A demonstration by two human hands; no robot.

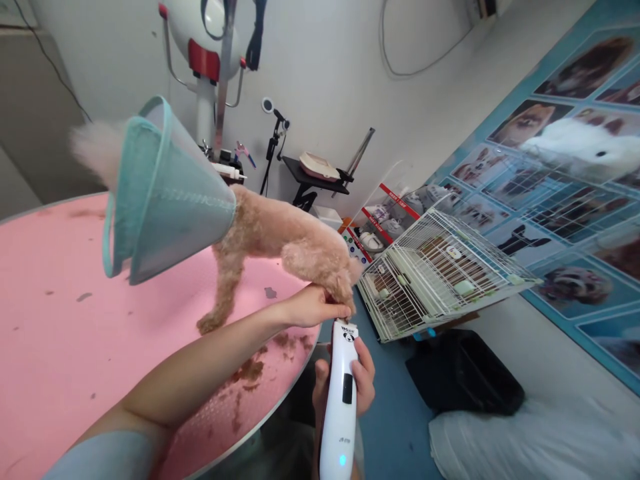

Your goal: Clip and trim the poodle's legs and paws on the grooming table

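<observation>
Clipper [343,407] at the hind leg [342,285] of the dog [280,227], near the table [55,347] edge.
My right hand [366,377] has its fingers closed round the clipper; my left hand [311,307] grips the hind leg low down, thumb by the blade. Cone [180,200] round dog's neck, loose hair [250,370] on table.

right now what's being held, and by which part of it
Two things: the white clipper, around the middle of its body, in the right hand's grip; and the dog, low on a hind leg, in the left hand's grip.
</observation>
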